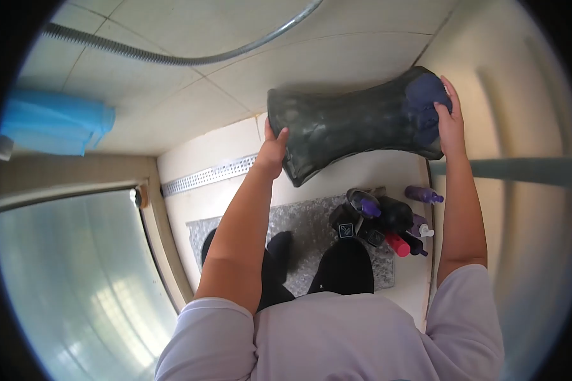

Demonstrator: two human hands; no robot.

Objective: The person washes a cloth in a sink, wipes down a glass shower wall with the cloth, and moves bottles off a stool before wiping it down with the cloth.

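A dark grey-green, glossy, see-through piece (349,124), narrower in its middle and wide at both ends, is held up in front of me; its exact kind does not show. My left hand (273,147) grips its left end, thumb on the near face. My right hand (450,120) is closed around the right end, its thumb pressing on a dark blue patch (428,98) that looks like cloth. Whether this blue patch is separate from the piece, I cannot tell. Below, several bottles (388,216) stand in a cluster on a grey speckled floor slab (305,222).
A purple bottle (422,194) stands apart to the right. A ribbed metal hose (140,54) runs along the tiled wall. Blue cloth-like material (57,120) hangs at the left, above a frosted glass panel (76,267). A perforated drain strip (210,176) lies along the wall.
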